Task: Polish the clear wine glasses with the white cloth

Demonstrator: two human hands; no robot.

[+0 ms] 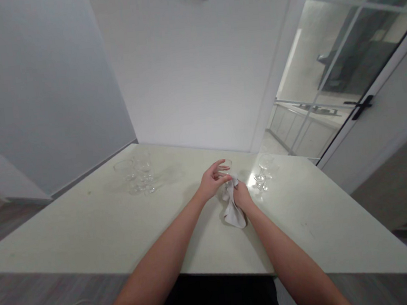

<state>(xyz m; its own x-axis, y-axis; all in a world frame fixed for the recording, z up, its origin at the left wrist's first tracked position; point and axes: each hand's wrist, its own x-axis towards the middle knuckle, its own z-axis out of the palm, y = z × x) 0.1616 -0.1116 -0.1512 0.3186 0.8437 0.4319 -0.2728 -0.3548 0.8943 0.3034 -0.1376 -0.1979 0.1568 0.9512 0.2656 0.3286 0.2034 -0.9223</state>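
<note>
In the head view my left hand [211, 179] curves its fingers round the side of a clear stemmed glass [228, 163], whose upper edge shows just beyond the fingertips. My right hand [242, 195] is closed on a light grey cloth [234, 213], pressed against the lower part of that glass. The cloth's loose end hangs down towards the tabletop. The hands and the cloth hide most of the glass, its stem and foot included.
Several clear stemmed glasses [143, 167] stand on the pale table [88, 232] to the left. More stemmed glasses [265, 163] are close by my right hand. A white wall [196, 85] rises behind the table, and a glazed door [359, 107] is at the right.
</note>
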